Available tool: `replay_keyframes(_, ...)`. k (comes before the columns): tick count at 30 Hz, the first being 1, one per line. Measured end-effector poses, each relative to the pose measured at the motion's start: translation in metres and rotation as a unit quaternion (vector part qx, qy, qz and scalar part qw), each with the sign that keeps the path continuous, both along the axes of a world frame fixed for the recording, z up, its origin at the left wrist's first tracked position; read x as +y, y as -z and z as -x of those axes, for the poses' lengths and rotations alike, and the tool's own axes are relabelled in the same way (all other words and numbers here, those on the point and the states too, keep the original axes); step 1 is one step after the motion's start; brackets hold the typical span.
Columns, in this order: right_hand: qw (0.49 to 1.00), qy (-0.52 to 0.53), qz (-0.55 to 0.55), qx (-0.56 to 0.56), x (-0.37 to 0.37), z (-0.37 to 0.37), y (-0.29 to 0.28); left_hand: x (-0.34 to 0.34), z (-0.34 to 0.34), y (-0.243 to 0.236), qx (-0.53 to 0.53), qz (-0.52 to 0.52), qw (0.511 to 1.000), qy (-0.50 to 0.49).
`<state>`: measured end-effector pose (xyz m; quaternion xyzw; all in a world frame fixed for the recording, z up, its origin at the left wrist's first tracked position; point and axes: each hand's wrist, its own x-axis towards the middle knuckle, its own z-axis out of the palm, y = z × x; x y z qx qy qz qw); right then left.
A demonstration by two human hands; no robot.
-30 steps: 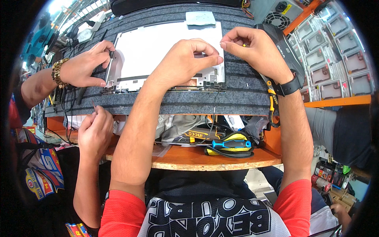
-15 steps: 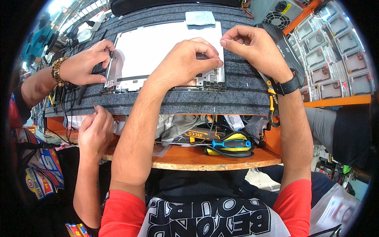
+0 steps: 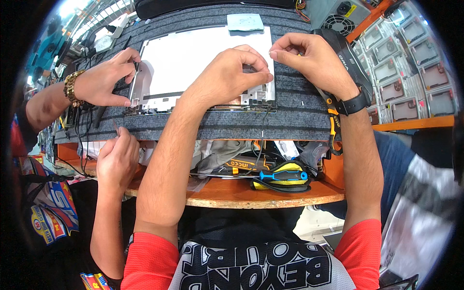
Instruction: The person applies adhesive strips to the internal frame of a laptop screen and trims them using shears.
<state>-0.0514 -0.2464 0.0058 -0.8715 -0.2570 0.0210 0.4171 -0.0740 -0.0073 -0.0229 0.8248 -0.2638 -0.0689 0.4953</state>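
Head view: from where I stand, the white panel (image 3: 193,53) lies flat on the grey striped mat (image 3: 227,130), partly beneath the person's left hand (image 3: 224,70), whose fingers curl toward the thumb over the panel's right side; whether they grip anything cannot be told. The right hand (image 3: 311,58) is positioned at the panel's right edge, thumb and forefinger pinched together, any item between them indiscernible. A co-worker's hand (image 3: 106,82) is located at the panel's left edge.
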Motion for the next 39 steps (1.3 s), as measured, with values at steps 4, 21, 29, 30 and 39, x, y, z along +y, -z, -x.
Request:
replay_keyframes(4, 0.999, -0.028, 0.032, 0.006, -0.004, -0.005, -0.003, 0.000, 0.000, -0.001, 0.013, 0.000, 1.000, -0.004)
replay_keyframes(21, 0.985, 0.110, 0.107, -0.083, -0.039, 0.086, -0.060, -0.005, -0.003, -0.010, 0.121, -0.026, 0.992, 0.005)
replay_keyframes(29, 0.980, 0.161, 0.105, -0.052, -0.045, 0.144, -0.039, -0.004, 0.005, -0.016, 0.107, 0.002, 0.994, -0.010)
replay_keyframes(30, 0.979, 0.167, 0.114, -0.033, -0.044, 0.141, -0.037, -0.004, 0.006, -0.017, 0.120, 0.010, 0.993, -0.010)
replay_keyframes(39, 0.997, 0.061, 0.001, -0.052, -0.005, 0.054, -0.006, -0.001, 0.010, -0.020, 0.247, 0.052, 0.967, -0.034)
